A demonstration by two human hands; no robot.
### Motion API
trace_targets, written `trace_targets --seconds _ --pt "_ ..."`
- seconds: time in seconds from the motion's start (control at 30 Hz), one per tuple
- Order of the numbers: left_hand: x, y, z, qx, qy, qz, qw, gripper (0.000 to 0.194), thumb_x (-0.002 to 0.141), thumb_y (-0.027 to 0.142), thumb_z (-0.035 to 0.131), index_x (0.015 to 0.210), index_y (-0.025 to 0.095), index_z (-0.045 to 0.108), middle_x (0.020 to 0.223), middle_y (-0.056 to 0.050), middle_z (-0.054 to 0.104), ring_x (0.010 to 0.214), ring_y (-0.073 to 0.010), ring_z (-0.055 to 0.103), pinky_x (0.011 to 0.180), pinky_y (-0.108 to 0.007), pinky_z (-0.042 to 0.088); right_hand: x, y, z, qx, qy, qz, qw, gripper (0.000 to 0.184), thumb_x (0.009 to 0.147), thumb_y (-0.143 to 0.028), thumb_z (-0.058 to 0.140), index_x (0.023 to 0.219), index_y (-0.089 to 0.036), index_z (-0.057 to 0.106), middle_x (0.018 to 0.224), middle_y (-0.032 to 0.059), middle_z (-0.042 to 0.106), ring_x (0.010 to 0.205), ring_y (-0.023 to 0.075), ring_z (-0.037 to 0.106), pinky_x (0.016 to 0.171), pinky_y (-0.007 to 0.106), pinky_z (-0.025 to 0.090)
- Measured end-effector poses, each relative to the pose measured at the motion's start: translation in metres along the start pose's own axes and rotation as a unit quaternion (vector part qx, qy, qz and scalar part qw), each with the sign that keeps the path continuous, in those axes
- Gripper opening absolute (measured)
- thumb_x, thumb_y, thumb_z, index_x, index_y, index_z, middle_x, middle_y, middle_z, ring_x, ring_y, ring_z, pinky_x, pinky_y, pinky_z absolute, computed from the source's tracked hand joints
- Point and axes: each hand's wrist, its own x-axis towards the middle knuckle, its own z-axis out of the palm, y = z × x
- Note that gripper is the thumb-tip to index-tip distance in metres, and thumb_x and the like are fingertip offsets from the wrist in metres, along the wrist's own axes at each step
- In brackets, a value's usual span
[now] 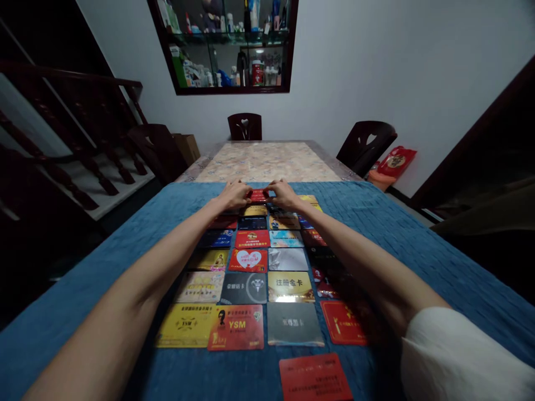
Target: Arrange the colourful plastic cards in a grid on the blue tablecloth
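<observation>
Both my arms reach far forward over a grid of several plastic cards lying flat on a blue cloth (418, 245). My left hand (236, 195) and my right hand (284, 194) meet at the far end of the grid, each with fingers pinched on an edge of a red card (258, 195) in the top row. Nearer to me lie a yellow card (186, 324), a red YSM card (237, 327) and a grey card (295, 323). A single red card (315, 377) sits apart at the near edge.
The cloth covers the near part of a long table (267, 159) with a patterned top. Dark chairs (244, 126) stand at the far end and both sides. A stair railing (75, 139) is on the left, a wall cabinet (228, 44) ahead, a red bag (395, 161) at right.
</observation>
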Motion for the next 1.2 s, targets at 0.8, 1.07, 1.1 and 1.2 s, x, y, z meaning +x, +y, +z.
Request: trace_targets --seconds 0.8,1.07,1.1,1.2 --pt "0.013 -0.006 0.016 -0.01 -0.056 -0.006 0.998 0.024 0.078 0.025 0.054 0.094 0.02 0.072 0.096 -0.009 0.071 0.116 -0.0324 0.052 0.097 -0.047 0.045 0.017 0.014 0.023 -0.013 -0.062 -0.014 0.998 0.031 0.084 -0.03 0.064 0.112 -0.022 0.076 0.109 0.0078 0.075 0.099 0.0247 0.063 0.09 0.033 0.038" --pt "0.014 -0.007 0.018 -0.013 -0.056 -0.006 0.998 0.028 0.078 0.026 0.054 0.098 0.02 0.072 0.098 -0.01 0.072 0.115 -0.032 0.052 0.097 -0.045 0.046 0.016 0.013 0.021 -0.015 -0.071 -0.027 0.997 0.032 0.086 -0.03 0.062 0.115 -0.023 0.075 0.111 0.0083 0.075 0.1 0.0245 0.063 0.09 0.032 0.039" --pt "0.014 -0.007 0.018 -0.014 -0.055 -0.006 0.998 0.028 0.078 0.025 0.054 0.098 0.02 0.072 0.098 -0.01 0.072 0.115 -0.0322 0.053 0.096 -0.045 0.046 0.016 0.013 0.02 -0.016 -0.072 -0.029 0.997 0.032 0.087 -0.03 0.061 0.115 -0.023 0.075 0.112 0.0086 0.075 0.1 0.0244 0.063 0.09 0.032 0.039" --pt "0.014 -0.008 0.018 -0.014 -0.054 -0.006 0.998 0.027 0.077 0.025 0.053 0.096 0.02 0.072 0.096 -0.011 0.071 0.114 -0.033 0.053 0.095 -0.046 0.046 0.015 0.012 0.019 -0.019 -0.076 -0.034 0.996 0.032 0.088 -0.03 0.061 0.115 -0.023 0.075 0.113 0.0094 0.074 0.102 0.0246 0.063 0.091 0.032 0.038"
